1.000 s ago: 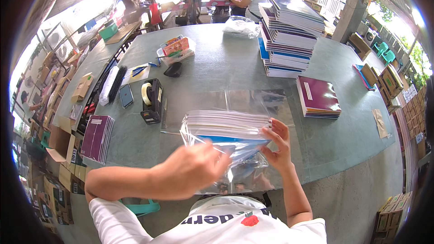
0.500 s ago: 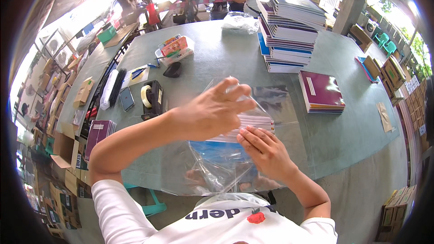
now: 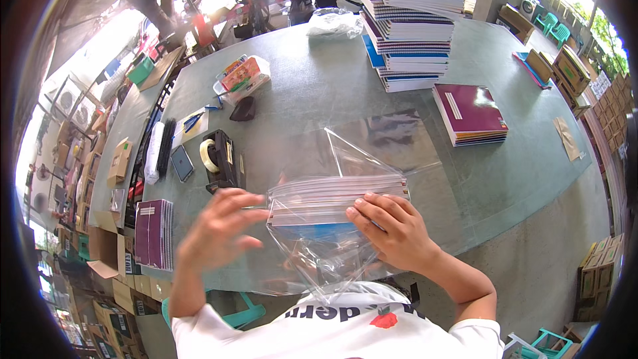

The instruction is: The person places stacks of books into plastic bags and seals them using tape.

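The left hand [image 3: 224, 229] has swung back from over the notebooks [image 3: 309, 205], fingers spread beside them; the right hand [image 3: 392, 231] lies atop, fingers together, grip unclear; lettering [image 3: 327, 311] marks the shirt [image 3: 292, 342] below.

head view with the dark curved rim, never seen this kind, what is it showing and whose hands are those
No machine here: a person in a white shirt wears this wide fisheye camera, the left of two, on their head, looking down, so straight edges bend. Their bare right hand rests on a thick stack of white-paged books with clear plastic film about it; their bare left hand, blurred, is open beside it, seemingly holding nothing. Around them on the grey-green tabletop are a black tape dispenser, purple-covered notebooks and a tall pile of spiral-bound notebooks.
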Demonstrator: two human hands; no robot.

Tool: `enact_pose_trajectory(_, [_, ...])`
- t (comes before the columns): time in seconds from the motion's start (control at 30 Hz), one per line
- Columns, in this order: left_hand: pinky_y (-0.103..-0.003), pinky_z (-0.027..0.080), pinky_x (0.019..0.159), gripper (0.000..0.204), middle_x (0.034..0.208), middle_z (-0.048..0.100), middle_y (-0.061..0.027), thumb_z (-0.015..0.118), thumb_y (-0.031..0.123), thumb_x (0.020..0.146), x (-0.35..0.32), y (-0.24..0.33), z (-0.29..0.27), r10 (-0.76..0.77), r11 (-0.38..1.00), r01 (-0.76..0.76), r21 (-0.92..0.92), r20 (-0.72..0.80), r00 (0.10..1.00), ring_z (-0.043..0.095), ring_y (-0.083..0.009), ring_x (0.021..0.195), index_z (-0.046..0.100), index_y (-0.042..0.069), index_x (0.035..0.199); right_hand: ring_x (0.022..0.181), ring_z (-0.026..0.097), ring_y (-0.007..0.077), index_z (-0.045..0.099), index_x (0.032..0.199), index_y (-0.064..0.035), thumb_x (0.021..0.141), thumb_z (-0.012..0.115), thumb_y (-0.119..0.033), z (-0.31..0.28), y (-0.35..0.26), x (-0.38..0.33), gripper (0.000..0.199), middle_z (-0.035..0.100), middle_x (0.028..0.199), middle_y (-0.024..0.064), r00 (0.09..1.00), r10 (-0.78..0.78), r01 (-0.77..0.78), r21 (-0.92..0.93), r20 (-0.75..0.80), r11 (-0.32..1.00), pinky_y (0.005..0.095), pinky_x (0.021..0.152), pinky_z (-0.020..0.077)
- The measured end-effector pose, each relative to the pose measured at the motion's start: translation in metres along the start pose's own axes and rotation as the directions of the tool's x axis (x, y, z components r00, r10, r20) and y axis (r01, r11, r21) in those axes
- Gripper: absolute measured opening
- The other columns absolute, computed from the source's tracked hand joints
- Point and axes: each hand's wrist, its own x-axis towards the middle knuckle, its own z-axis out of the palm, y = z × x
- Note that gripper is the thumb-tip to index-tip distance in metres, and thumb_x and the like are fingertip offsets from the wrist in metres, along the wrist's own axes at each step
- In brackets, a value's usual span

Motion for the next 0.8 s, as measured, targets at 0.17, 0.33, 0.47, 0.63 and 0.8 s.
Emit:
enact_pose_trajectory(0.17, [-0.035,0.041,0.084,0.061,0.112,0.052,-0.0023,0.077,0.02,0.055,0.013,0.006,0.078,0.188,0.968,-0.137,0.21,-0.245,0.951,0.047,-0.0219,0.103,0.059,0.015,0.113,0.098,0.054,0.0206,0.062,0.107,-0.0103,0.067,0.069,-0.012,-0.002,0.0,0.0,0.041,0.057,0.104,0.0039,0.999,0.023,-0.022,-0.028,0.035,0.999,0.0343,0.085,0.0417])
enact_pose_trajectory(0.33, [-0.034,0.042,0.075,0.045,0.094,0.057,-0.0013,0.073,0.025,0.065,0.029,0.011,0.082,0.209,0.976,-0.215,0.023,-0.358,0.91,0.052,-0.0205,0.087,0.06,0.011,0.106,0.085,0.054,0.0221,0.064,0.099,-0.0071,0.071,0.067,-0.018,-0.02,0.003,0.017,0.03,0.057,0.094,0.0061,0.983,0.059,-0.091,0.182,0.173,0.979,0.0347,0.076,0.0437])
enact_pose_trajectory(0.47, [-0.032,0.045,0.062,0.033,0.067,0.057,-0.0029,0.07,0.029,0.074,0.045,0.018,0.067,0.132,0.947,-0.23,-0.226,-0.379,0.916,0.055,-0.0221,0.062,0.06,0.007,0.096,0.079,0.055,0.0256,0.061,0.095,-0.0001,0.079,0.064,-0.036,-0.036,0.028,0.038,0.039,0.058,0.086,0.01,0.791,0.192,-0.546,0.529,0.581,0.649,0.0358,0.069,0.0443])
enact_pose_trajectory(0.63, [-0.032,0.044,0.053,0.03,0.07,0.06,-0.0103,0.071,0.021,0.074,0.046,0.022,0.067,0.023,0.956,-0.135,-0.26,-0.391,0.92,0.055,-0.0235,0.057,0.06,0.0,0.092,0.069,0.057,0.0288,0.063,0.082,0.0018,0.081,0.063,-0.035,-0.023,0.034,0.027,0.037,0.06,0.077,0.0138,0.977,-0.02,-0.155,0.769,0.213,0.62,0.0342,0.061,0.0441])
enact_pose_trajectory(0.8, [-0.034,0.049,0.06,0.027,0.08,0.063,-0.0098,0.072,0.017,0.073,0.05,0.03,0.056,-0.057,0.93,-0.021,-0.366,-0.201,0.978,0.061,-0.0269,0.067,0.058,0.003,0.09,0.069,0.058,0.0227,0.067,0.089,-0.0026,0.067,0.077,-0.019,-0.026,0.017,0.034,0.03,0.063,0.078,0.0107,0.837,0.303,-0.513,0.456,0.456,0.728,0.0304,0.061,0.0447])
